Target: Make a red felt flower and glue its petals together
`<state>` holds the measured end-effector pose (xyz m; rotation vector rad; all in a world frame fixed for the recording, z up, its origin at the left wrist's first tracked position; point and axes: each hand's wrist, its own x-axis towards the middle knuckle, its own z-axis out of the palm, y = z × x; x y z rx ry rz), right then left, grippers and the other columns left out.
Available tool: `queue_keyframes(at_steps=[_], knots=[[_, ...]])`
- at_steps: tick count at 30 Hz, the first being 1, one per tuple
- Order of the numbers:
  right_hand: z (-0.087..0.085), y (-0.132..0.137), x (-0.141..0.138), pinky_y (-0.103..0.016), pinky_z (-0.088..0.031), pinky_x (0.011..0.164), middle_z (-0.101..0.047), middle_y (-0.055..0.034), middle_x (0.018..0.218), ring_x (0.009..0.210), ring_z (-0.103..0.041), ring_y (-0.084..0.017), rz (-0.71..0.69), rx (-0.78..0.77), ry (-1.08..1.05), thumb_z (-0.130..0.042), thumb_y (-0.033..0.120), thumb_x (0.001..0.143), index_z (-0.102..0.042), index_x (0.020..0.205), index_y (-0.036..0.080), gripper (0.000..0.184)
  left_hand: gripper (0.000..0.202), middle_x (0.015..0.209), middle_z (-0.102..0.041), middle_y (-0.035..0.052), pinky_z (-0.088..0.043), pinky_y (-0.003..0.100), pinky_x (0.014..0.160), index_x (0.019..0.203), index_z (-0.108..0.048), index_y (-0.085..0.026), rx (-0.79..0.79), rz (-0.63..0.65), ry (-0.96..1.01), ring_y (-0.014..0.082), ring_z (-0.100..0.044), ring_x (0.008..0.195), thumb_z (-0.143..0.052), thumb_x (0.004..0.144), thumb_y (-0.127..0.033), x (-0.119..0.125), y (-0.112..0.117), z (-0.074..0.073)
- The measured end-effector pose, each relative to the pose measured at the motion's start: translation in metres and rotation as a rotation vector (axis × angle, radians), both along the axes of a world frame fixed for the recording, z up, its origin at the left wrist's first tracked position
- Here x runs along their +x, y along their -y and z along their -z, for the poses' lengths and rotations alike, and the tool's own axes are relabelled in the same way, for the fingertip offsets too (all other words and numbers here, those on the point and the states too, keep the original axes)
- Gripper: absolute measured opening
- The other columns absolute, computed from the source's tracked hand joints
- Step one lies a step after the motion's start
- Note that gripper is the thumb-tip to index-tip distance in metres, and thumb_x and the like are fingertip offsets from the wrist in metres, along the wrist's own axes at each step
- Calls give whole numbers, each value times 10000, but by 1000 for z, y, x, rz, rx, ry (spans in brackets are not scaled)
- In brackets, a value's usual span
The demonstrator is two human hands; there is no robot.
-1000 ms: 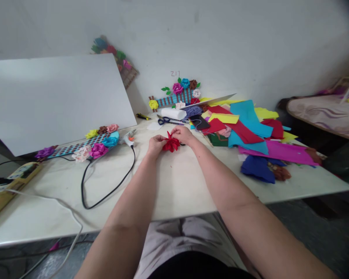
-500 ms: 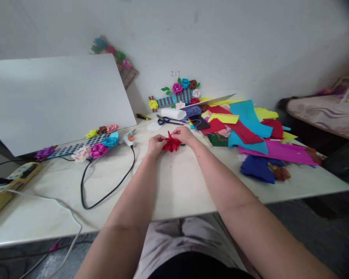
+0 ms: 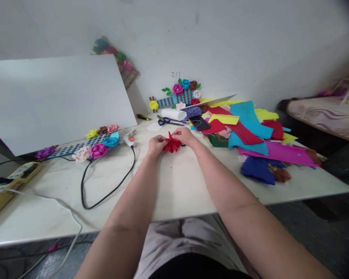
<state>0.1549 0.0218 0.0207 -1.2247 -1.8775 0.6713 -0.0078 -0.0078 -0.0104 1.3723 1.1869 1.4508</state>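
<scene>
A small red felt flower [image 3: 171, 144] is pinched between both of my hands over the white table [image 3: 174, 186]. My left hand [image 3: 156, 145] grips its left side with curled fingers. On its right side my right hand [image 3: 185, 136] is closed on its petals. Something small and dark lies just under my right hand; I cannot make it out.
A glue gun [image 3: 129, 138] with a black cord [image 3: 104, 193] lies left of my hands. A flower-decorated strip [image 3: 84, 145] sits further left, and a white board [image 3: 58, 100] leans behind it. Scissors [image 3: 167, 121], a white roll [image 3: 173, 114] and a heap of coloured felt sheets [image 3: 250, 131] lie to the right.
</scene>
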Motion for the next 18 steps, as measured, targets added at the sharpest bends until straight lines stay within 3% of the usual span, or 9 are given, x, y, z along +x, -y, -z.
queue_keyframes(at_steps=[10,18], knots=[[3,-2,-2,-242,-463,626,-699,-16,709,665,-613,-144,35,-1,-28,-636,210,685,-736,789,161,152,148,532,-627,8,-401,210,456,648,-644,-134,7,8,15,108,-540,461,-695,530,-206,2,2,-3],[-2,2,1,-235,-462,627,-688,-10,674,632,-596,-131,-60,-14,-109,-624,195,684,-724,741,148,125,134,525,-619,0,-403,212,453,631,-627,-139,4,13,34,108,-537,451,-693,529,-195,2,3,-4]])
